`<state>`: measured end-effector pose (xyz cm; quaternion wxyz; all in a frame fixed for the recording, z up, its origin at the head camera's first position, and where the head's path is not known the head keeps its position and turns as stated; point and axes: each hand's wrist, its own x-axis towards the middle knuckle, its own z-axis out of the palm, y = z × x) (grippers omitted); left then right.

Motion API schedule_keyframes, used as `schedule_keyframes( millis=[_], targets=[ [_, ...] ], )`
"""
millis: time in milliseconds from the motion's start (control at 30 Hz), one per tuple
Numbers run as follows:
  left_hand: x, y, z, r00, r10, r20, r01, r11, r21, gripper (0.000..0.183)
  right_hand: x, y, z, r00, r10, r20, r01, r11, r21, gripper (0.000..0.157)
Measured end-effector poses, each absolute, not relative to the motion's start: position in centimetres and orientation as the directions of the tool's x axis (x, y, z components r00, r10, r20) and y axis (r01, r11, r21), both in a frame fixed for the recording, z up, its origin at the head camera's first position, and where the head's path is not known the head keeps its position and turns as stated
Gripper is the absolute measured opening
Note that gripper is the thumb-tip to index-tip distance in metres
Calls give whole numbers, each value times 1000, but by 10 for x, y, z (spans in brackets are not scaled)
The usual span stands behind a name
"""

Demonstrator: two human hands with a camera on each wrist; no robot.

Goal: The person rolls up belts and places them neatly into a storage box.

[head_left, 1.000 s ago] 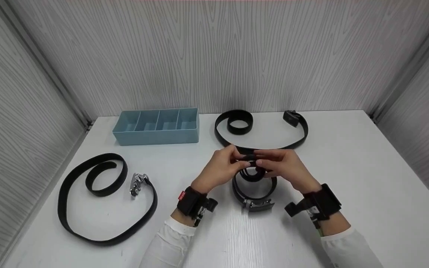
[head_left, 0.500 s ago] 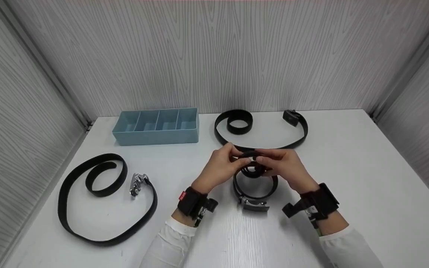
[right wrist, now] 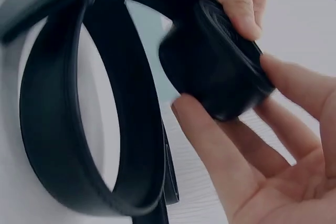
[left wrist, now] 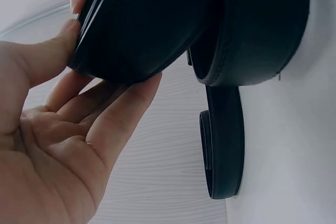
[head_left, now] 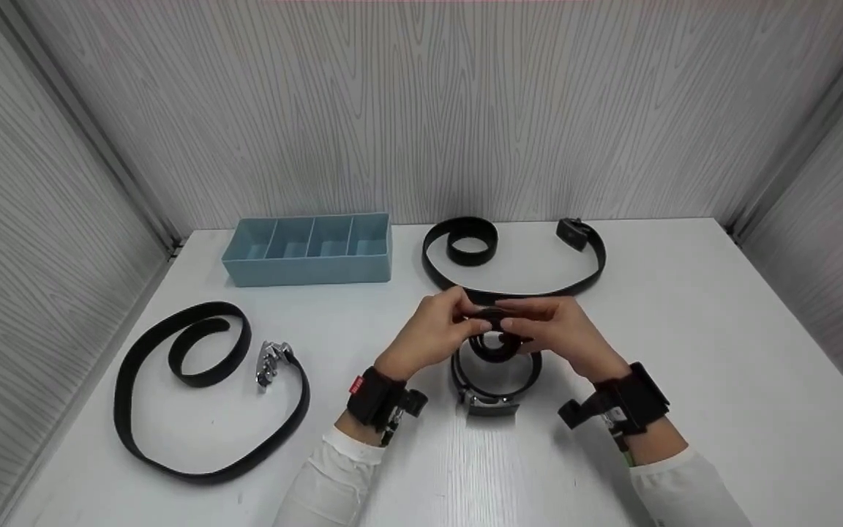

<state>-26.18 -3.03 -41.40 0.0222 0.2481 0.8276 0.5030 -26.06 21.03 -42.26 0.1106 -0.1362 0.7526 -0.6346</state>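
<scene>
Both hands hold one black belt (head_left: 495,351) by its coiled end, above the middle of the table. My left hand (head_left: 432,326) pinches the coil from the left, thumb on the near side. From the other side my right hand (head_left: 557,326) grips it, its thumb close to the left one. In the right wrist view the rolled layers of the belt (right wrist: 215,61) show between the fingers. A wider loop hangs below the coil, ending in a metal buckle (head_left: 491,406) toward the person. The left wrist view shows the coil (left wrist: 142,30) resting against the left fingertips.
A second black belt (head_left: 125,388) with a silver buckle (head_left: 269,362) lies loosely curled on the left. Another belt (head_left: 601,263) lies behind the hands, close to the back wall. A blue box (head_left: 308,271) with several compartments stands at the back left.
The hands stay almost in place, dipping slightly, while the coil shifts between the fingers. The hanging loop and its buckle swing a little to the left.
</scene>
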Motion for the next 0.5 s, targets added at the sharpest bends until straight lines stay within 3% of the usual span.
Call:
schedule_keyframes(
  millis=[133, 500],
  targets=[
    [-262, -31, -415, -869, 457, 189, 380, 371, 848, 20, -260, 209, -421, -934, -356, 4, -79, 195, -978, 44],
    [-264, -30, -417, -918, 335, 211, 331, 357, 873, 24, -259, 198, -424, -967, -241, 83, -95, 41, -995, 41]
  ],
)
